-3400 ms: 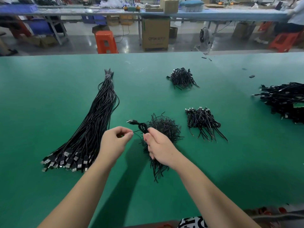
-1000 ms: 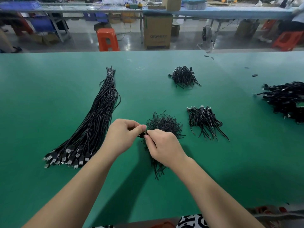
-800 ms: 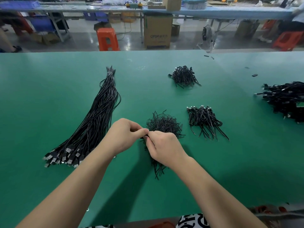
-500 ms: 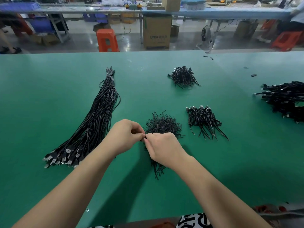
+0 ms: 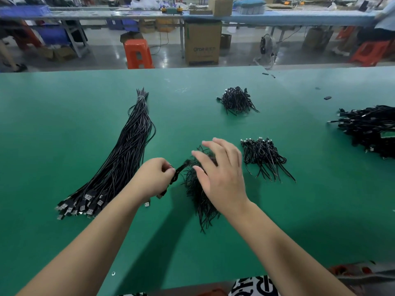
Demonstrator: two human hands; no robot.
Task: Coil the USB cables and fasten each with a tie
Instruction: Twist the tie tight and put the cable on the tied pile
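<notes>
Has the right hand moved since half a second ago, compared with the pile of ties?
Yes. The right hand has opened and lifted away from the left hand, spreading over the pile of ties.

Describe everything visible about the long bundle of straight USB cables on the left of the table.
The bundle of uncoiled USB cables lies flat on the green table, running diagonally from a narrow far end, bound there by a thin pale tie, to a fanned near end. The cables are thin, black and glossy; silver USB-A plugs with black housings cluster at the near end. A few strands bow out on the right side. The left hand hovers beside it; contact cannot be told.
</notes>
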